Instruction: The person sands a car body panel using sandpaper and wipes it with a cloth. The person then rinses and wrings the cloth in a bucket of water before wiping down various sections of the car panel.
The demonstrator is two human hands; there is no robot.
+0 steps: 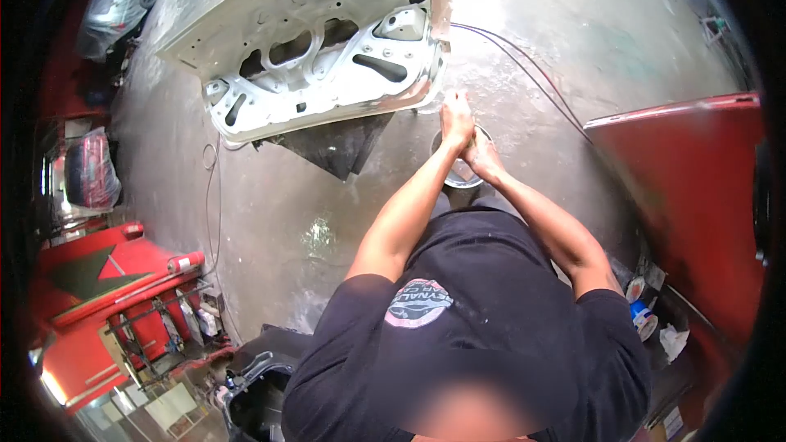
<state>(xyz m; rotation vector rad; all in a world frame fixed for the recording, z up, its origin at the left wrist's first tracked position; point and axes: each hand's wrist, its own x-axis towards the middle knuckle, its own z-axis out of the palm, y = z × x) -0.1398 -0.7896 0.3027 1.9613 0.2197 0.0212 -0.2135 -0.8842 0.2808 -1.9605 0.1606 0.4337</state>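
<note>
Both hands meet over a round bucket point(464, 183) that stands on the floor at the person's feet. My left hand point(457, 123) reaches a little farther forward, its fingers bent together; whatever it holds, if anything, is too small to make out. Against it, at the bucket's right side, rests my right hand point(483, 155), with its fingers hidden behind the other hand. A light-coloured block shape shows inside the bucket. Ahead and to the left is a pale metal car panel point(315, 102) with several cut-outs, its lower edge near my left hand.
A large red panel point(688, 188) stands on the right. Dark hoses point(524, 69) cross the floor point(327, 213). Beneath the pale panel lies a dark sheet point(340, 147). Red car parts point(106, 286) and a black plastic part point(258, 389) are at the lower left.
</note>
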